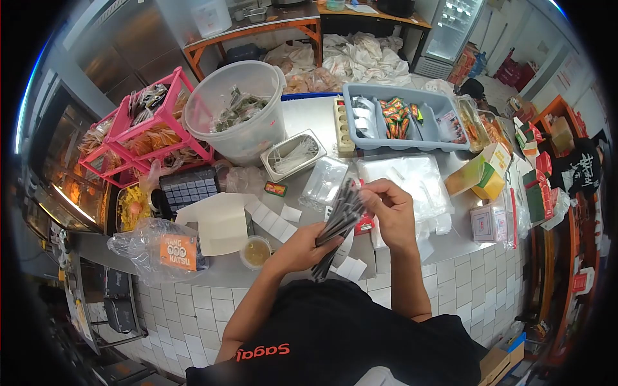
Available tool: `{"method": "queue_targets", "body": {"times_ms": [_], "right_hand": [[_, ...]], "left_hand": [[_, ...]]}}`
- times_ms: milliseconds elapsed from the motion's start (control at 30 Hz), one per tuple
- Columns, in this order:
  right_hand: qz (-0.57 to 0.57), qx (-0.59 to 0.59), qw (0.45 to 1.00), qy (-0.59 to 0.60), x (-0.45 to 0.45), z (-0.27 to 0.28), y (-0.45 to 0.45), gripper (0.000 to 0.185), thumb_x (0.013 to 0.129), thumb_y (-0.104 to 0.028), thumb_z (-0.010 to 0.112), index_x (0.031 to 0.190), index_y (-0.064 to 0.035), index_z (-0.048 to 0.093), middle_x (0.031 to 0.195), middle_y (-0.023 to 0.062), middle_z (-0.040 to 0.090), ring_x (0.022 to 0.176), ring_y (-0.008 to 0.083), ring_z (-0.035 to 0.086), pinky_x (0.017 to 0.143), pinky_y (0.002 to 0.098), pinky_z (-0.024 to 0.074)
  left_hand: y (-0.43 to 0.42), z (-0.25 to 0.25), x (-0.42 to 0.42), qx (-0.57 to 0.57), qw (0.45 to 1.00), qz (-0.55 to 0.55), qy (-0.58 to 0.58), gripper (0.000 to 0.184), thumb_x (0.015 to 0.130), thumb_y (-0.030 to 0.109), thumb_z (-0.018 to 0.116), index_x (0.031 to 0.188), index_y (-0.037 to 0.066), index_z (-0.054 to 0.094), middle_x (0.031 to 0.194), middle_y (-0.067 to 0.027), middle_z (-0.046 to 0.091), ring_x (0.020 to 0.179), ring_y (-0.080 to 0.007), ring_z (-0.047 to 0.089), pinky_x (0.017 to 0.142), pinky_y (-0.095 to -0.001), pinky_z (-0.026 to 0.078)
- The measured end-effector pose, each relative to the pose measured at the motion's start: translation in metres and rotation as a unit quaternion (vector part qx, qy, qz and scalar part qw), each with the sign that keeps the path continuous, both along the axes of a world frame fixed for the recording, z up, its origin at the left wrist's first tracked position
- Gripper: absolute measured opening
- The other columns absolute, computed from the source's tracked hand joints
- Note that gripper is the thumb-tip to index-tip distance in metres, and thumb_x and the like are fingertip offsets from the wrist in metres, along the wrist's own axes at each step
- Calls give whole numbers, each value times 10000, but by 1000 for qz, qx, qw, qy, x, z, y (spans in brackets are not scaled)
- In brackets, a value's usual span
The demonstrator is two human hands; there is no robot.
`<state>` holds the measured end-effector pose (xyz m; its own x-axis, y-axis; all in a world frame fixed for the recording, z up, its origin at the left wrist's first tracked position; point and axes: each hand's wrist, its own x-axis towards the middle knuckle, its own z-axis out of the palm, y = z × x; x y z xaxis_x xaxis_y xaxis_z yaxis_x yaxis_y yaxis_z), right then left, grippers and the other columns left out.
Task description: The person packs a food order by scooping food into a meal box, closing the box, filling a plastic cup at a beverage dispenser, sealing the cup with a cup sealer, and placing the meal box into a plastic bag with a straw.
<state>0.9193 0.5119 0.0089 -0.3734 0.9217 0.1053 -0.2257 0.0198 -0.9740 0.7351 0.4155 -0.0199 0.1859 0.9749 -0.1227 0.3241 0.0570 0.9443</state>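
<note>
My left hand (308, 246) is closed around a bundle of slim black sticks (340, 222), held at a slant over the table's front edge. They look like straws or thin cutlery, but I cannot tell which. At the bundle's upper end, the bent fingers of my right hand (391, 204) pinch together; what lies between them is too small to make out. Behind the bundle sits a pack of clear plastic bags (325, 181). Under my right hand lies a larger stack of clear bags (409, 177), with a red packet (364, 224) partly hidden beside it.
A lidless clear bucket (235, 122), a metal tray of white sticks (293, 156) and a grey-blue divided bin (405, 116) stand behind. Pink baskets (145, 122), an open carton (222, 222) and a sauce cup (256, 252) are leftward. A yellow box (492, 170) stands right.
</note>
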Motion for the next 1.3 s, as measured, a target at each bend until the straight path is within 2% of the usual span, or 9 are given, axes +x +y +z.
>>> {"method": "queue_targets", "body": {"times_ms": [233,433,567,667,800,900,967,1100,1300], "right_hand": [[-47,-7,999,19,2,7,6,137,935,-142,679,923,-9,645,889,18,653,808,72,579,714,224,464],[-324,93,924,183,52,38,53,115,1007,-190,564,1040,-81,580,922,28,634,704,89,524,656,250,461],[-283,164,909,257,97,26,59,188,996,-220,586,1122,-85,550,903,44,621,721,102,542,670,258,470],[-105,93,983,-120,67,-11,35,428,942,-250,669,1273,-56,479,902,32,603,771,127,570,709,274,480],[74,79,966,-236,12,-45,-8,540,891,-244,732,1327,-36,490,933,1,626,811,120,586,746,281,487],[93,-172,971,-139,12,-32,-1,456,832,-293,792,1184,-44,643,925,15,666,851,96,598,793,277,483],[-46,-148,988,-27,29,-47,31,358,872,-306,747,1095,-42,654,917,-2,669,778,71,609,661,238,475],[-253,-182,933,178,78,-15,116,439,861,-454,738,1005,-73,574,810,4,585,497,41,403,413,209,284],[-203,-208,919,265,68,-53,126,409,965,-389,615,1140,-20,589,731,-14,532,444,48,317,397,225,239]], "left_hand": [[3,-13,-5,-5,999,-31,-21,384,971,369,606,1018,-12,618,776,-129,609,706,-178,521,690,-361,450],[-23,-51,-17,-71,997,-5,-14,422,967,400,612,1000,-20,629,760,-73,607,725,-134,517,686,-343,455],[-21,-56,-17,-130,986,66,-77,385,965,375,626,949,-9,641,737,4,581,690,-81,489,635,-293,438],[-9,-32,-10,-129,982,82,-109,349,960,348,641,904,3,636,727,35,557,677,-59,472,605,-274,422],[2,-34,2,-83,994,-9,-67,376,939,368,662,931,-7,633,713,-17,591,679,-97,525,611,-298,443],[0,-37,5,-96,993,-67,-8,432,909,403,682,1030,-11,650,801,-99,670,718,-156,604,656,-339,480],[-2,-50,-2,52,998,3,-26,458,901,410,686,1088,-7,656,926,-117,696,776,-175,632,697,-339,498],[-20,-30,-31,-37,995,93,23,412,900,360,701,1116,11,666,1012,-103,699,880,-143,629,777,-282,495],[-49,-58,-45,41,988,144,-40,379,903,307,701,1141,16,661,1027,-102,704,910,-152,637,780,-295,507]]}}
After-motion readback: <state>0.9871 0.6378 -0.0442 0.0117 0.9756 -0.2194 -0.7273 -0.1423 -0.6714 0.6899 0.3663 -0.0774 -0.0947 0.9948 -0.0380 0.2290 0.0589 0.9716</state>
